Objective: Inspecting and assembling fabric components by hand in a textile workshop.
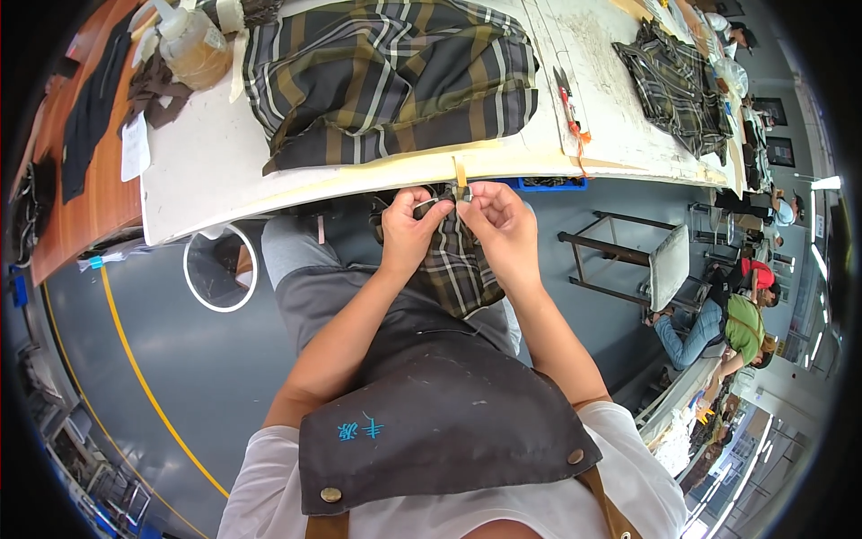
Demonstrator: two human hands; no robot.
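Observation:
My left hand (409,232) and my right hand (499,225) meet just below the front edge of the white work table (193,166). Both pinch the top of a small plaid fabric piece (456,269) that hangs down over my lap and dark apron (431,404). A narrow tan strip (460,171) sticks out from the table edge right above my fingers. A large folded plaid cloth (386,76) in grey, olive and white lies on the table beyond my hands.
Red-handled scissors (567,103) lie on the table to the right of the big cloth. Another plaid garment (673,85) lies far right. A clear plastic bottle (193,45) and dark scraps sit at far left. A stool (642,260) stands right; people sit at a bench beyond.

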